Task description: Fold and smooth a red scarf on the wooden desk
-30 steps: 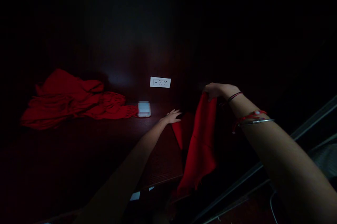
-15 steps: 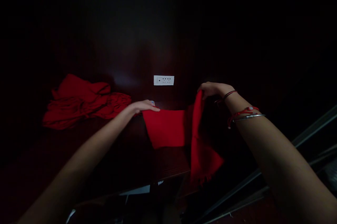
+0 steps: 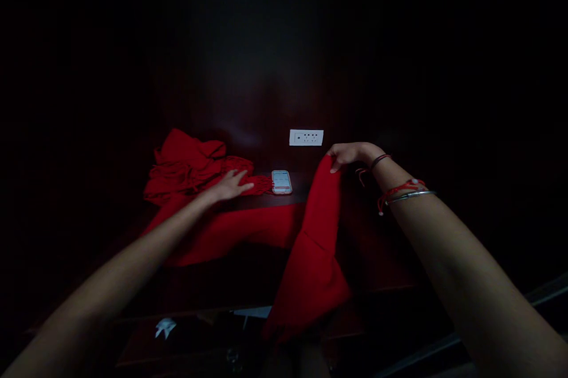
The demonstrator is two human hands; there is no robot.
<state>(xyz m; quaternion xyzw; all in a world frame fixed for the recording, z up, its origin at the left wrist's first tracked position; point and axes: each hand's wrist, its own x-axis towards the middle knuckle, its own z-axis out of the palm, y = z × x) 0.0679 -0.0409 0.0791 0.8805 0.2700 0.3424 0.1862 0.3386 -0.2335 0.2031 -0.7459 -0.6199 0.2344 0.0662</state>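
A long red scarf [image 3: 317,242] stretches across the dark desk, its right end hanging down over the front edge with what looks like a fringe. My right hand [image 3: 348,155] is closed on the scarf's upper edge and holds it raised. Fingers spread, my left hand [image 3: 231,186] is over red cloth by the heap, above the scarf's left part; whether it touches the cloth I cannot tell. The heap of crumpled red cloth [image 3: 190,156] lies at the back left, with fringe-like strands showing.
A phone [image 3: 281,181] with a lit screen lies at the back of the desk [image 3: 368,265], right of the heap. A white wall socket [image 3: 306,138] is on the dark panel behind. Below the desk, a crumpled white piece [image 3: 165,327] shows. The surroundings are very dark.
My left hand has let go of the scarf's edge and opened, and the scarf now lies further left. The phone has come into fuller view. My right hand keeps its hold.
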